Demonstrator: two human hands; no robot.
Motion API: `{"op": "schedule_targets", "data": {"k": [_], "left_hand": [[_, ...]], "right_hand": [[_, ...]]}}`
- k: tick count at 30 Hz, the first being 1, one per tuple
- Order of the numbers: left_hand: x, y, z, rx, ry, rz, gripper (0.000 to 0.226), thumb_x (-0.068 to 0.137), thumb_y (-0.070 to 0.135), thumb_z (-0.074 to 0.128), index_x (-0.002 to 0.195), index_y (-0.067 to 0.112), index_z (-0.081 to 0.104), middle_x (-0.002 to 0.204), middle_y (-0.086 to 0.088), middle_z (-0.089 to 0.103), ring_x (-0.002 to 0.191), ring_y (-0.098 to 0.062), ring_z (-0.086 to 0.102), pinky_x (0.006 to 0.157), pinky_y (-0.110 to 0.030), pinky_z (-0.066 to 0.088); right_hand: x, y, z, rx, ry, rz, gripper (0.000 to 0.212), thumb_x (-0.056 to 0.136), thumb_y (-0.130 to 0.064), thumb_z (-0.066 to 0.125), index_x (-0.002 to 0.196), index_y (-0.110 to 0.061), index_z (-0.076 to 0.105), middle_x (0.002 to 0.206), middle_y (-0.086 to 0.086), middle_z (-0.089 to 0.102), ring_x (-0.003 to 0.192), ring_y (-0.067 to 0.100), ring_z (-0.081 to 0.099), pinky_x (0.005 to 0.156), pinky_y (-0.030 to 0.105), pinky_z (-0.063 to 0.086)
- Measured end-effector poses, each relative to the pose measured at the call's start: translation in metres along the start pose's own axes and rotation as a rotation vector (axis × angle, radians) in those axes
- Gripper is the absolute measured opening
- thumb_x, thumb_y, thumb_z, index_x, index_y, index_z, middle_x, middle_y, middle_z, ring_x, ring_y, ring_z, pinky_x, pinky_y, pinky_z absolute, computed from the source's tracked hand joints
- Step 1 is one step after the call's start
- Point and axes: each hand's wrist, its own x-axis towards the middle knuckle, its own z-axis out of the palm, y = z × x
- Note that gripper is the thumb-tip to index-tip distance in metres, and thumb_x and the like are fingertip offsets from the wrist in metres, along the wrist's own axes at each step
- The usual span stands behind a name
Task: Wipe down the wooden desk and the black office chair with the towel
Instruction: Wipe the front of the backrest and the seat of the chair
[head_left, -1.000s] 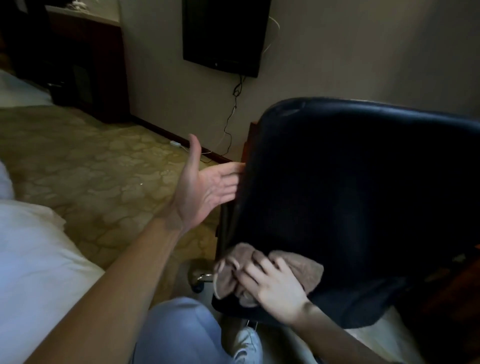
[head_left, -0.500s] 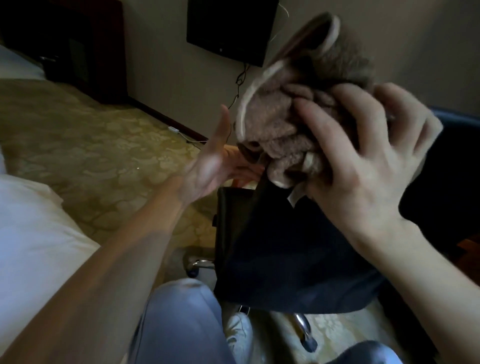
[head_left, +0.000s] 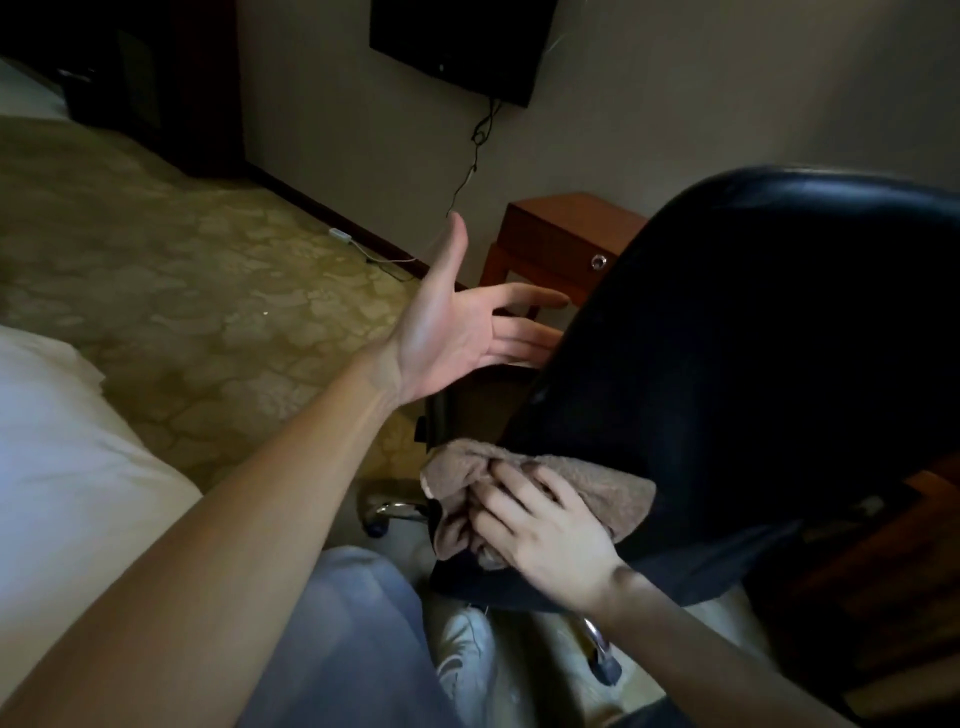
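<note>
Black TV (head_left: 457, 47) on the wall, high above the grip (head_left: 545, 525), slightly left. 1 dark cable (head_left: 475, 150) hangs from it toward the skirting. Patterned yellow-green carpet (head_left: 182, 270) spreads up-left of the grip. White plug block (head_left: 340, 235) on the carpet by the skirting, well above-left. White bedding (head_left: 67, 467) far left. Dark cabinet (head_left: 156, 78) far upper left. Below the grip: 1 white shoe (head_left: 465, 660), with a pale blue trouser leg (head_left: 343, 639) touching its left side.

Bunched tan towel (head_left: 613, 488) against lower back of black chair (head_left: 753, 338).
</note>
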Motion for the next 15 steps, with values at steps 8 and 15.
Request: {"op": "schedule_targets", "data": {"k": [8,15], "left_hand": [[-0.019,-0.015,-0.005,-0.015,0.112,-0.046,0.112,0.082,0.093,0.015,0.138,0.008,0.063,0.146,-0.024,0.055,0.135,-0.04,0.054,0.115,-0.053,0.041],[-0.036,-0.052,-0.015,0.05,0.215,-0.047,0.106,0.085,0.09,0.008,0.112,0.017,0.08,0.129,-0.014,0.07,0.123,-0.027,0.066,0.104,-0.046,0.045]], "right_hand": [[0.007,0.11,-0.099,-0.127,0.609,0.365,0.032,0.092,-0.033,0.07,0.124,-0.027,0.069,0.135,0.004,0.062,0.126,0.034,0.045,0.104,0.05,0.03],[0.006,0.019,0.007,-0.043,0.399,0.337,0.022,0.097,-0.023,0.061,0.114,-0.027,0.073,0.124,-0.001,0.068,0.118,0.03,0.049,0.094,0.043,0.032]]}}
